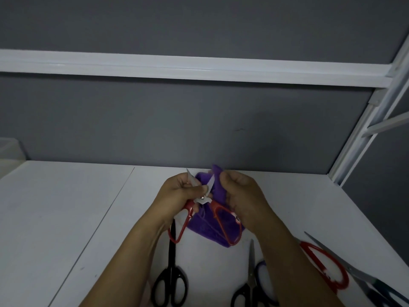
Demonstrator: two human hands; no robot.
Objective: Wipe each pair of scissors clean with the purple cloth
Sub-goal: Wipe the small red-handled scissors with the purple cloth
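Observation:
Red-handled scissors [218, 218] are held above the white table, blades spread apart and pointing away from me. My left hand [177, 196] grips them near the pivot and the left blade. My right hand [241, 196] pinches the purple cloth [212, 229] around the right blade; the cloth hangs down behind the red handles. On the table lie black-handled scissors [170, 282] at the lower left, a second black-handled pair [251, 284] at the lower middle, and a large red-handled pair [325, 267] at the right.
The white table [66, 218] ends at a grey partition wall [177, 118] with a white rail. A dark-handled pair of scissors [376, 289] lies at the lower right corner, and a blue-rimmed handle [261, 271] shows beside my right forearm. A white frame stands at the right.

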